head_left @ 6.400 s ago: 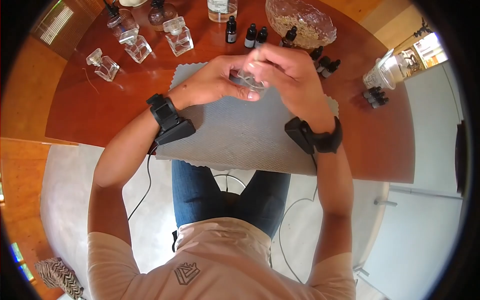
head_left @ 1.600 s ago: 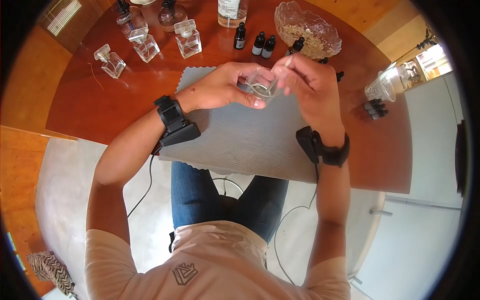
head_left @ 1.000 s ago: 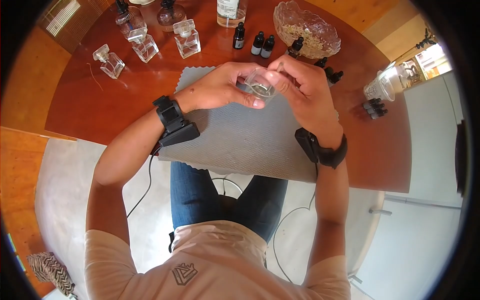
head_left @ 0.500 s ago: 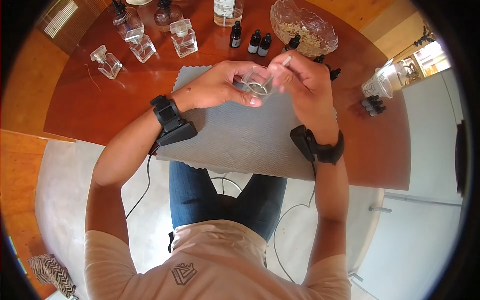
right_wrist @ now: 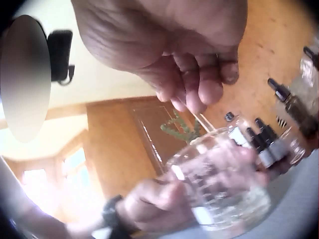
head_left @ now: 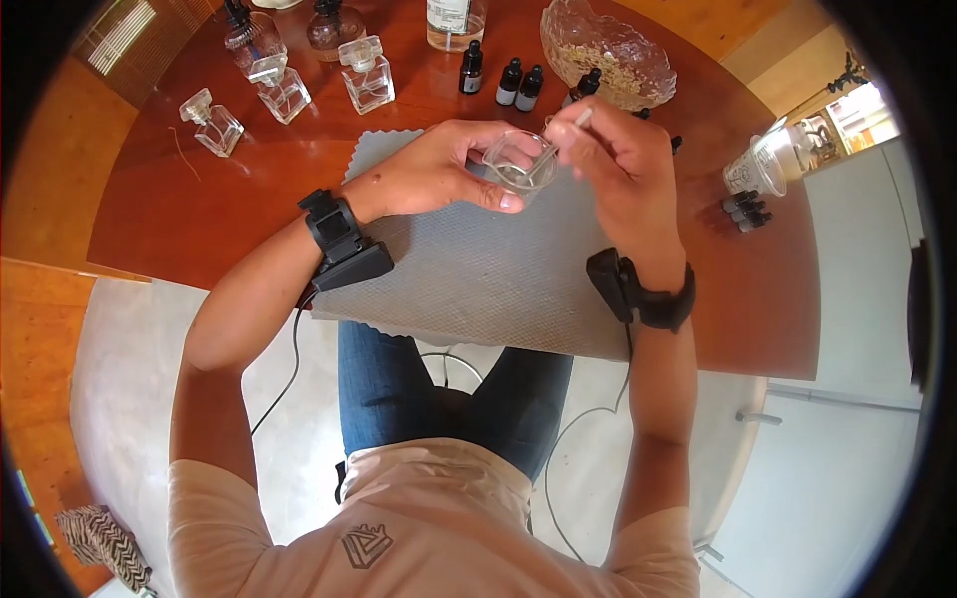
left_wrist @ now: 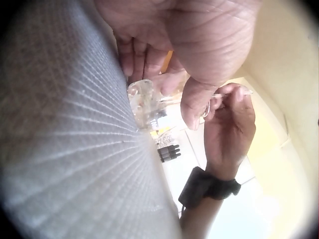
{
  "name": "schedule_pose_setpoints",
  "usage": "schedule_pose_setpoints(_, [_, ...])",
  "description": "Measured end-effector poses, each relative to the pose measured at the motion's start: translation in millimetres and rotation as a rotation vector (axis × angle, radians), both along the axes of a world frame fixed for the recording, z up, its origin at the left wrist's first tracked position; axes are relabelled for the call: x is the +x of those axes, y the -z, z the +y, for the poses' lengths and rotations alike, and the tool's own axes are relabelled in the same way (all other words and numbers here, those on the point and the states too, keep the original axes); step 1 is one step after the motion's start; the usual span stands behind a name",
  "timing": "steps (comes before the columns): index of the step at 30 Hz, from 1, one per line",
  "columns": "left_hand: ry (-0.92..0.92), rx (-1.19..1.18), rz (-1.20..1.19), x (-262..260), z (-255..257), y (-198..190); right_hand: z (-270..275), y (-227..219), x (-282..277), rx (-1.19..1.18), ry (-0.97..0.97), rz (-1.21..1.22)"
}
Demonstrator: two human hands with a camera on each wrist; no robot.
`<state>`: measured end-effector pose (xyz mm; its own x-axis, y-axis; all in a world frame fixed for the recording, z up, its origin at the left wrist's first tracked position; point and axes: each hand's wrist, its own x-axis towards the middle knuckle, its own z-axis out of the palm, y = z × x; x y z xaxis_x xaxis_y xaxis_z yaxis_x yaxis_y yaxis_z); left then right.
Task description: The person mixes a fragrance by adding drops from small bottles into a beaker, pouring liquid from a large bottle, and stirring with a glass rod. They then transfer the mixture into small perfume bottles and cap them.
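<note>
My left hand [head_left: 434,171] holds a small clear cup [head_left: 519,179] over the grey mat, thumb on the near side and fingers behind it. A little clear liquid shows low in the cup, also seen large in the right wrist view [right_wrist: 224,199]. Above the rim at the right, my right hand [head_left: 630,169] pinches a thin pale stick [head_left: 583,117]. The stick's lower end slants down into the cup. In the left wrist view the stick [left_wrist: 247,92] pokes out past the right fingertips, and the left thumb hides part of the cup.
A grey mat [head_left: 478,279] lies at the table's front edge. Clear square perfume bottles [head_left: 369,85] stand back left. Small black-capped dropper bottles [head_left: 471,70] and a glass bowl [head_left: 638,65] of pale bits stand behind the hands. At right is a plastic cup [head_left: 750,174] beside black-capped vials [head_left: 746,211].
The right hand, earlier right over the cup, shifts back and forth with the stick and is now slightly farther right. The left hand keeps its hold, the cup nearly still.
</note>
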<state>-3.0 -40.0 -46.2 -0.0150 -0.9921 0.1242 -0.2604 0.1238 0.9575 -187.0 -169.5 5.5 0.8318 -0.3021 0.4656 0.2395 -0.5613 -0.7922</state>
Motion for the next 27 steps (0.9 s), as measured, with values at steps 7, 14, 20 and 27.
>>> schedule_pose_setpoints(7, [0.004,0.021,0.041,-0.9,-0.5,-1.3,-1.8,-0.1,1.0,-0.031,0.006,0.025])
schedule_pose_setpoints(14, [0.001,0.017,0.001,-1.8,-1.4,-2.9,-5.0,0.2,-0.1,-0.044,-0.003,0.035])
schedule_pose_setpoints(20, [0.007,0.034,-0.004,-0.9,-2.5,-4.8,-5.7,-0.2,-0.7,0.015,-0.037,0.031])
schedule_pose_setpoints(27, [0.004,0.036,-0.020,-1.4,-1.9,-7.6,-3.6,8.2,4.6,0.003,0.036,-0.078])
